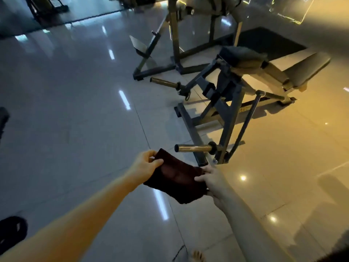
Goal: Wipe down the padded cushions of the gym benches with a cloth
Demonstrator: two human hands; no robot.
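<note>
A dark maroon cloth (175, 176) hangs stretched between my two hands above the tiled floor. My left hand (146, 163) pinches its upper left corner between thumb and fingers. My right hand (211, 179) grips its right edge, fingers curled over the fabric. Ahead and to the right stands a gym machine with a dark padded cushion (243, 56) on top and a longer padded bench pad (306, 70) behind it. Both pads are well beyond my hands.
The machine's steel frame (226, 118) has weight pegs sticking out toward me, one (192, 148) just above the cloth. A second machine (177, 44) stands farther back. A black mat (268, 42) lies at the right. Glossy floor tiles (75, 110) spread left; a dark sandal (11, 231) sits low left.
</note>
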